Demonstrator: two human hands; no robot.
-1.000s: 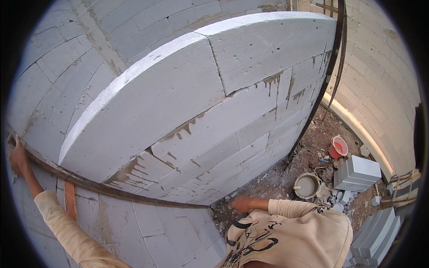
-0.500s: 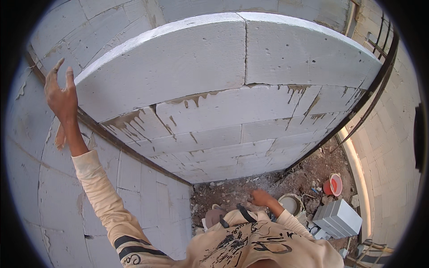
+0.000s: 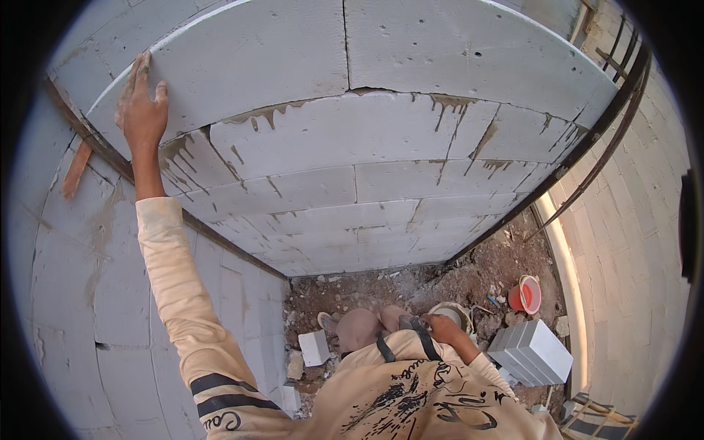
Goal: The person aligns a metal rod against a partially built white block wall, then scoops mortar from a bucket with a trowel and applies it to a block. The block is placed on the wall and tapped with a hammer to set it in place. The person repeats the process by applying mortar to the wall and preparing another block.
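My left hand [image 3: 143, 114] is raised against the left end of a large pale block [image 3: 249, 70] in the wall's top course. Its fingers are stretched out along the block's face, their tips at the upper edge. A second top block [image 3: 469, 55] stands beside it, a thin dark joint between them. Low down, my right hand [image 3: 449, 331] is at my thigh, by a dark strap on my clothing. Its fingers look curled, and whatever they may hold is hidden. Behind it shows part of a mortar bucket [image 3: 460, 315].
Mortar drips mark the block wall [image 3: 293, 154]. Dark metal posts flank it at left [image 3: 220, 238] and right [image 3: 543, 187]. On the rubble ground [image 3: 506, 249] are a red bucket [image 3: 524, 295], stacked grey blocks [image 3: 532, 356] and a loose white block [image 3: 314, 348]. An orange-brown strip [image 3: 76, 170] sits beside the left post.
My left hand has moved from the air beside the wall's left end onto the top block's face. My right hand has drawn back to my thigh. The view has shifted.
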